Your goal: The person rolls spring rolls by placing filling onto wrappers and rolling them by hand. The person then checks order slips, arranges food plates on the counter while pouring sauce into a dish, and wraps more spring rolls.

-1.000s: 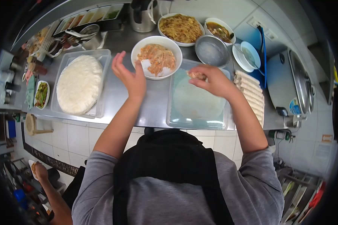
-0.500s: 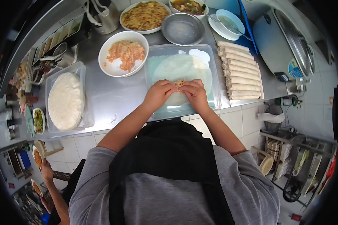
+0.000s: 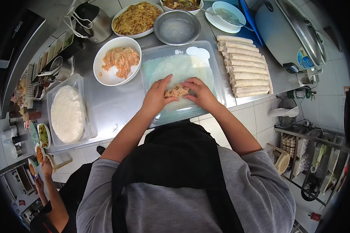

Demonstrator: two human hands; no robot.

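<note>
A small log of minced filling [image 3: 176, 91] lies on a pale, thin round wrapper [image 3: 196, 73], on top of a clear plastic lid [image 3: 146, 58]. My left hand [image 3: 156, 96] is at the filling's left end, thumb and index finger spread apart around it. At its right end, my right hand [image 3: 201, 93] has thumb and fingers parted, the tips touching or very near the filling. A white bowl [image 3: 99, 68] holds more orange-flecked minced filling [image 3: 120, 62]. Rolled wrappers [image 3: 247, 68] lie stacked in a row to the right.
A tub [image 3: 81, 83] of round white wrappers [image 3: 67, 112] stands left. Behind are a metal bowl [image 3: 177, 27], a dish of cooked shredded food [image 3: 137, 18] and a white bowl with a spoon [image 3: 228, 15]. A large cooker [image 3: 278, 35] stands right. Another person's hand [image 3: 46, 167] holds a plate.
Both hands have spread from a pinch over the filling, leaving more of it visible. The view has shifted slightly, and the other person at lower left has moved further into view.
</note>
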